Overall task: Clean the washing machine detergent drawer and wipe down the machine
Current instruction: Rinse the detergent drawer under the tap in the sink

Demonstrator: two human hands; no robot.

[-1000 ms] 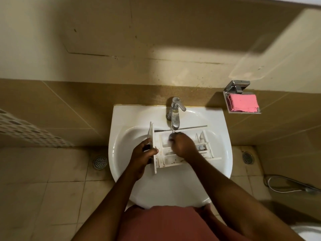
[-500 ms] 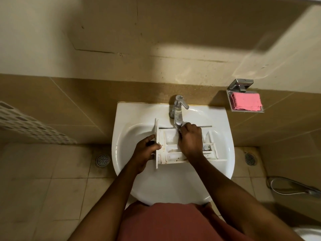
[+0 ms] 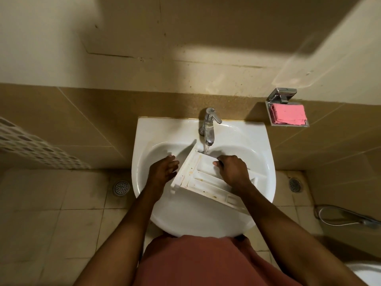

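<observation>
The white detergent drawer [image 3: 203, 178] lies tilted in the sink [image 3: 261, 162], turned so its stained underside faces up. Its far corner is under the running tap [image 3: 209, 129]. My right hand [image 3: 232, 171] lies on top of the drawer with its fingers curled over the far edge. My left hand [image 3: 162, 170] is at the drawer's left end, fingers stretched against the blurred front panel and holding it.
A wall soap dish with a folded pink cloth [image 3: 288, 114] hangs to the right of the sink. Floor drains [image 3: 121, 187] sit on both sides. A hose [image 3: 348, 218] lies on the floor at right, and a perforated white basket [image 3: 31, 147] is at left.
The drawer was flipped from compartments-up to underside-up and swung diagonally. My right hand moved from inside the compartments to the drawer's far edge. The left hand's grip on the front panel loosened.
</observation>
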